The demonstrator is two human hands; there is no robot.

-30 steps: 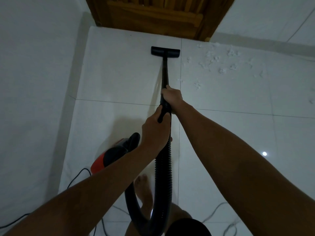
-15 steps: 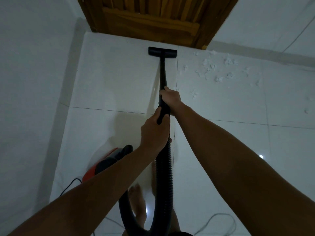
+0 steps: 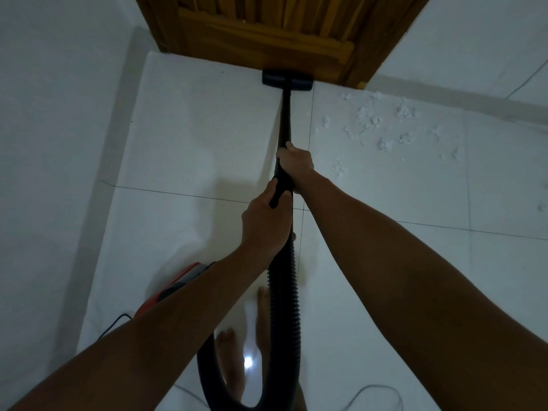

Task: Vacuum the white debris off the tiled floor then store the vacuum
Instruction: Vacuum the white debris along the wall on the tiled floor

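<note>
Left first: the red vacuum body sits on the tiled floor behind and left of the grip, half hidden under the forearm; the left hand clenches the wand where it meets the ribbed hose, thumb laid along the black tube; just ahead on the same tube, the right hand wraps it too, fingers fully curled, so both grips are closed on the wand and neither is loose; the wand's long axis runs straight forward from the grip to the floor head, which lies flat against the foot of the wooden door; now the thing that matters, the white debris is scattered ahead and off to the right of the grip, well apart from the floor head, nothing of it under the nozzle; the right hand is the nearer one to that patch; my call, the next sweep has to swing the head rightward across the grout line into the scraps; plenty of vacuuming left, storing not yet near.
</note>
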